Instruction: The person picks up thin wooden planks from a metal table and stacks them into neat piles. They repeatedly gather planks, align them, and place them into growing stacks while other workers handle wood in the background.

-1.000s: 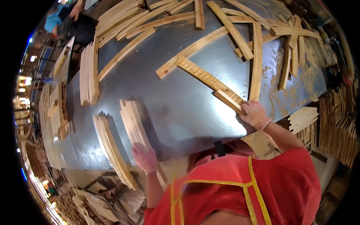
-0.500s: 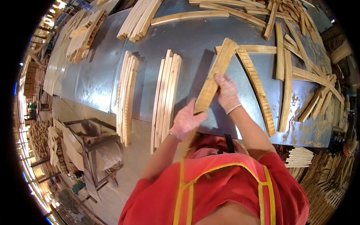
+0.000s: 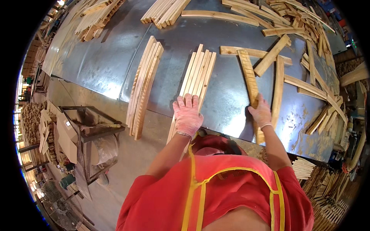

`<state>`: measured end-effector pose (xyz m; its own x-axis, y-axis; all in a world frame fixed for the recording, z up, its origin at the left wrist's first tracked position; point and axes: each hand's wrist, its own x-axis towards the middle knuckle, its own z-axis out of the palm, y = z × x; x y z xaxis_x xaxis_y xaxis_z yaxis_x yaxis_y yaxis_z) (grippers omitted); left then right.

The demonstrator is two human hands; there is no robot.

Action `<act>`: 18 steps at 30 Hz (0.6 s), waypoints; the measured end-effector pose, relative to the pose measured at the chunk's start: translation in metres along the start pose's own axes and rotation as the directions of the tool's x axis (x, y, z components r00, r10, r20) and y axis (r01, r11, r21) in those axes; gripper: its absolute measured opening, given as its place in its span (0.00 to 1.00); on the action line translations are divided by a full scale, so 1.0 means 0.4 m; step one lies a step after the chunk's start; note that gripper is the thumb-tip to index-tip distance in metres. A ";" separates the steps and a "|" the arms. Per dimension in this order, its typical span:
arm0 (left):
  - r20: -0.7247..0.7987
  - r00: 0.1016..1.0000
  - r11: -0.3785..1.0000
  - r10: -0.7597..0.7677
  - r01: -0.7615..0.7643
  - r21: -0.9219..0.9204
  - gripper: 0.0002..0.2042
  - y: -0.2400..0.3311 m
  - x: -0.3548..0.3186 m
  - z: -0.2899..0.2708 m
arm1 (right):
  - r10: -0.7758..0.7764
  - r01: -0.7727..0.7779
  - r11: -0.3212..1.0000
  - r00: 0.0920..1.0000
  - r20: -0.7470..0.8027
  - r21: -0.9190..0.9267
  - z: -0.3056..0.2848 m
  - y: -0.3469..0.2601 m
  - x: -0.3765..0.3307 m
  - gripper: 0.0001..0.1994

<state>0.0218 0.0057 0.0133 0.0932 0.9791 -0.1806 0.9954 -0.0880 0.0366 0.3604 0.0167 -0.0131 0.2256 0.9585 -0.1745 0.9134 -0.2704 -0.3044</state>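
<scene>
My left hand (image 3: 189,116), in a pinkish work glove, lies flat with its fingers spread over a row of narrow pale wooden slats (image 3: 197,73). The slats stand on edge side by side, and their near ends pass under the hand. To the right, my gloved right hand (image 3: 261,112) closes around a curved wooden slat (image 3: 249,79) with dark marks across its face. Its thumb is on the left side, and the slat's near end shows below the hand. Left of my left hand is another row of curved slats (image 3: 145,86), reaching past the table edge.
A grey metal table (image 3: 104,73) holds the wood. Loose curved pieces (image 3: 308,86) lie crisscrossed at right, with a heap (image 3: 296,15) behind. Slat stacks (image 3: 165,11) stand at the far side. A metal-framed stand (image 3: 90,123) and a fan (image 3: 59,204) are at lower left.
The short board has left my hands; one now lies diagonally across the loose pieces. My left hand has flattened onto the slat row, and my right hand has moved down onto the marked slat.
</scene>
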 end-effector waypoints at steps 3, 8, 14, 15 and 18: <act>-0.115 0.989 0.982 0.089 -0.106 -0.155 0.42 -0.004 0.002 -0.025 | 0.023 -0.031 0.882 0.999 0.022 0.469 0.039 -0.124 0.008 0.38; -0.036 0.998 0.324 -0.050 -0.018 -0.946 0.40 0.023 0.059 -0.073 | -0.221 0.063 0.687 0.967 0.126 0.724 0.018 -0.465 -0.079 0.36; 0.342 0.871 0.083 -0.351 0.393 -0.916 0.17 -0.150 0.130 -0.167 | -0.502 0.375 0.720 0.862 0.065 0.583 -0.015 -0.392 0.071 0.36; 0.369 0.853 0.276 -0.369 0.479 -0.833 0.18 -0.189 0.132 -0.189 | -0.443 0.369 0.804 0.895 0.055 0.467 -0.035 -0.351 0.114 0.35; 0.047 0.922 0.849 -0.385 0.373 -0.375 0.25 -0.334 0.109 -0.120 | -0.407 0.425 0.879 0.905 -0.124 0.218 -0.009 -0.180 0.300 0.33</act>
<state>-0.1082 0.0688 0.0477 -0.2960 0.9279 -0.2266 0.8722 0.3593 0.3319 0.3227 0.1514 -0.0088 -0.1251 0.9887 0.0821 0.8244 0.1496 -0.5459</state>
